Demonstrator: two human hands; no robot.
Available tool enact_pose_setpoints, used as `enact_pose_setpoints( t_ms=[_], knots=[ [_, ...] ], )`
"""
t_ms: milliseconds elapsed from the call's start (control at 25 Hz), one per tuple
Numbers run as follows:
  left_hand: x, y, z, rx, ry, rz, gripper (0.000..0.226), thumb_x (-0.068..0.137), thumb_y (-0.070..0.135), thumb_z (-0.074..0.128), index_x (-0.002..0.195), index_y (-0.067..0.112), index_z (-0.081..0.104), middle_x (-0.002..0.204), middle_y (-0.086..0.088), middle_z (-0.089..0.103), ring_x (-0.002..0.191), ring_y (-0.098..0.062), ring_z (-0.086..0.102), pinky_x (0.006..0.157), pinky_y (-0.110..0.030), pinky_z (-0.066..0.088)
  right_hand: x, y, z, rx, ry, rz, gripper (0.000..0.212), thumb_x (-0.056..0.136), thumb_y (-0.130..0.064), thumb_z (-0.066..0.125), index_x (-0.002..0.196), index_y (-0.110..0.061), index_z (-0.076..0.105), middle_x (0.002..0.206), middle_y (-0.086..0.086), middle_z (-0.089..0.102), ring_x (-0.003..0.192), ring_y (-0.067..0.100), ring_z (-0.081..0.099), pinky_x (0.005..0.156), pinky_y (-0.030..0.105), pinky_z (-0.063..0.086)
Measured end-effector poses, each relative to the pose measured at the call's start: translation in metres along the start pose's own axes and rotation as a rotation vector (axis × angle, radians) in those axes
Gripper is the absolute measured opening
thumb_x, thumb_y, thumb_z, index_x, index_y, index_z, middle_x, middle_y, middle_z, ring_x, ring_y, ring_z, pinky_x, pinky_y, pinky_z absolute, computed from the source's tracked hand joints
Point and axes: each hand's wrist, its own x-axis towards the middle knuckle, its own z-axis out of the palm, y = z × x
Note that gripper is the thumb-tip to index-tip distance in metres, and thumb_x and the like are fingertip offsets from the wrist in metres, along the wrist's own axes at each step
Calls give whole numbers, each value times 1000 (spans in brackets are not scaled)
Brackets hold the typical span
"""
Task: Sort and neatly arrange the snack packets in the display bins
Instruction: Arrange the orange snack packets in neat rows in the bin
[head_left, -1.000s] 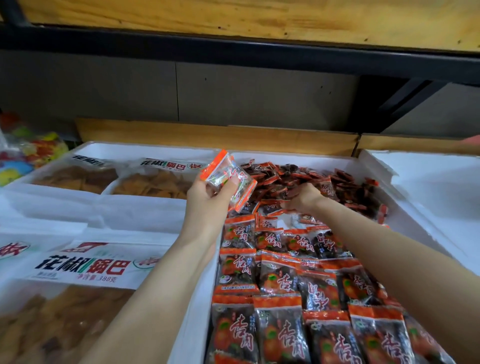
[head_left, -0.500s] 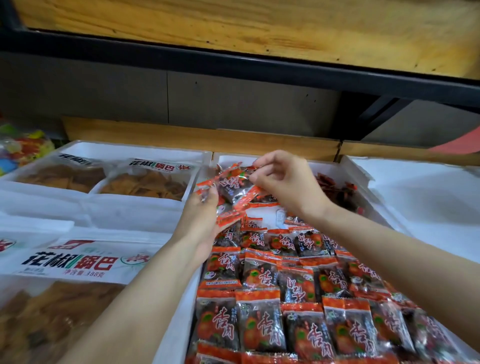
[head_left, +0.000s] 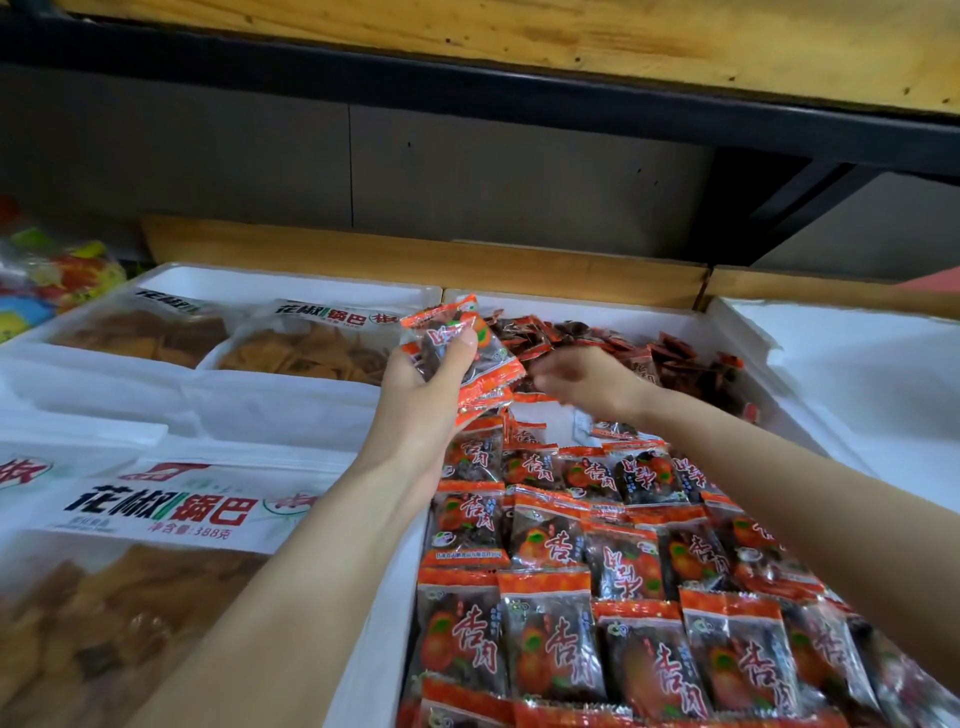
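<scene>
Small orange-edged snack packets fill a white foam bin (head_left: 597, 307). In the near part they lie in neat overlapping rows (head_left: 571, 545); at the back sits a loose pile (head_left: 675, 358). My left hand (head_left: 421, 400) is raised over the bin's left edge and grips a stack of packets (head_left: 483, 364), thumb across the top one. My right hand (head_left: 587, 379) hovers just right of that stack, over a bare patch in front of the loose pile. It is motion-blurred, fingers loosely extended, and nothing shows in it.
Left of the bin, large bags of crisps (head_left: 156, 509) lie in white foam bins, two more bags (head_left: 311, 348) behind. Another white bin (head_left: 857, 374) stands at the right. A wooden shelf (head_left: 519, 31) hangs low overhead. Colourful sweets (head_left: 47, 280) sit far left.
My right hand laid a packet onto the stack in my left hand, then let go and dropped back towards the loose pile. The left hand's stack has grown.
</scene>
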Motion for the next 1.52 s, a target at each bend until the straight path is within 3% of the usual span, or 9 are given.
enact_pose_setpoints(
  t_ms=[160, 320, 480, 600, 720, 840, 1160, 1360, 1520],
  knots=[
    [2, -5, 1, 12, -16, 14, 64, 64, 52, 68, 117, 19, 56, 118, -3, 65, 114, -24, 60, 103, -50, 42, 16, 31, 20, -154, -301, 178, 32, 96, -28, 51, 99, 1, 64, 101, 8, 62, 91, 22, 54, 92, 37, 43],
    [4, -9, 0, 31, -31, 18, 59, 72, 50, 70, 120, 18, 55, 117, -3, 67, 112, -24, 61, 102, -51, 43, 26, 29, 23, -68, -359, 279, 47, 93, -35, 55, 103, 10, 62, 93, 21, 61, 80, 21, 52, 85, 31, 48],
    [4, -12, -1, 48, -21, 31, 44, 82, 45, 68, 115, 19, 55, 116, -4, 66, 111, -24, 61, 102, -50, 43, 29, 26, 22, 143, -312, 404, 19, 89, -20, 62, 90, -1, 62, 91, 11, 66, 82, 16, 65, 82, 28, 55],
    [2, -9, 1, 63, -25, 29, 60, 66, 55, 69, 113, 21, 55, 116, -3, 66, 112, -25, 60, 102, -51, 43, 26, 27, 13, 207, -192, 442, 29, 80, -14, 69, 98, 8, 61, 80, 13, 65, 53, 11, 58, 54, 19, 51],
    [2, -9, 1, 63, -28, 37, 58, 69, 54, 68, 114, 22, 54, 116, -2, 66, 112, -24, 61, 102, -50, 43, 23, 29, -9, 185, 2, 421, 57, 62, -30, 75, 106, 4, 63, 95, 17, 70, 58, 16, 54, 55, 23, 51],
    [3, -10, 0, 71, -5, 50, 44, 82, 46, 67, 115, 21, 54, 115, -3, 67, 110, -23, 62, 101, -50, 44, 13, 23, -27, 375, 203, 301, 26, 82, -16, 69, 103, -2, 63, 91, 11, 67, 68, 14, 63, 64, 20, 56],
    [0, -9, 2, 111, -3, 48, 35, 85, 45, 65, 110, 24, 53, 115, -1, 66, 110, -20, 61, 101, -49, 44, -34, -1, 5, 390, -173, 269, 24, 90, -5, 59, 112, -5, 51, 84, 7, 55, 71, 13, 60, 60, 16, 55],
    [1, -2, 0, 119, 26, 63, 63, 64, 57, 66, 114, 20, 56, 113, -4, 67, 107, -24, 63, 98, -49, 47, -33, 0, 6, 209, -223, 201, 26, 91, -16, 60, 115, -10, 52, 94, 2, 59, 85, 17, 61, 77, 23, 54],
    [5, 0, -5, 118, 74, 83, 63, 63, 56, 66, 110, 16, 54, 113, -8, 67, 106, -26, 64, 98, -50, 47, -11, 6, 3, 92, -33, 29, 24, 91, -22, 60, 112, -11, 58, 96, -1, 58, 88, 10, 55, 79, 24, 49]
  ],
)
